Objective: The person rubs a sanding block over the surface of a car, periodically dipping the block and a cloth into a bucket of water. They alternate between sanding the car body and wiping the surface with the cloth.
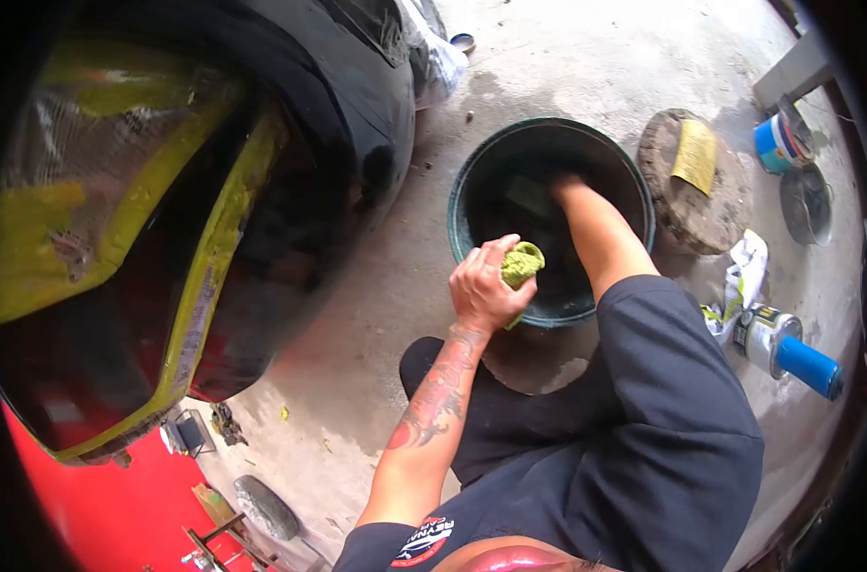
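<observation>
My left hand (486, 283) is closed around a bunched green cloth (522, 264), above the near left rim of a dark round bucket (459, 205). My right hand (569, 183) reaches down into this bucket; its fingers are lost in the dark inside, so what they hold cannot be made out. A dim greyish-green rectangular patch (529, 194) shows in the bucket, left of that hand. To the bucket's right, a yellow sheet like sandpaper (695, 156) lies on a rough round slab (664, 195).
On the left stands a black car (357, 124) with yellow masking tape (204, 286) around its window. A blue-and-white tub (776, 143), a dark pail (807, 205), crumpled white plastic (746, 272) and a can with a blue cylinder (807, 365) sit on the right.
</observation>
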Available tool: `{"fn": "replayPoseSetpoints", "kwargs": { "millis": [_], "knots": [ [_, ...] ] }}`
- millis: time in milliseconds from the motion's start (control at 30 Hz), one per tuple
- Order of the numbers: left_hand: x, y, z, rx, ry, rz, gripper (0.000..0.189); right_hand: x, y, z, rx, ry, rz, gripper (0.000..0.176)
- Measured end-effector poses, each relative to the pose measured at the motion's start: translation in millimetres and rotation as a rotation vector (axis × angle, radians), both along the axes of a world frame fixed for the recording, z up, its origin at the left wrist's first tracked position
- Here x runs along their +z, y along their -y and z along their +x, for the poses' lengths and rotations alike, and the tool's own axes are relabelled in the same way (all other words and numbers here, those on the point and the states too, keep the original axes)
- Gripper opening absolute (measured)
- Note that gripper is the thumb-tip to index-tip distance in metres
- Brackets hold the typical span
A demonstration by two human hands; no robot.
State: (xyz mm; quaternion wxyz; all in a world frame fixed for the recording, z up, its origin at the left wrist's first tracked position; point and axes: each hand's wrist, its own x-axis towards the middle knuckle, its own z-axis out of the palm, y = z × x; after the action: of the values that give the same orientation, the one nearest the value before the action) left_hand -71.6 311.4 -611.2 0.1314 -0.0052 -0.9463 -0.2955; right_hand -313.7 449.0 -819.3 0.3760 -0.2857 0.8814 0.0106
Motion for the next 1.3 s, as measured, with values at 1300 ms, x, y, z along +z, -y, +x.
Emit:
{"fn": "replayPoseSetpoints", "kwargs": {
  "millis": [1300],
  "knots": [
    [-3,-2,-4,-0.074,0.002,-0.023,0.040,45,8,48,-0.205,0.282,-0.121,0.055]
  ]
}}
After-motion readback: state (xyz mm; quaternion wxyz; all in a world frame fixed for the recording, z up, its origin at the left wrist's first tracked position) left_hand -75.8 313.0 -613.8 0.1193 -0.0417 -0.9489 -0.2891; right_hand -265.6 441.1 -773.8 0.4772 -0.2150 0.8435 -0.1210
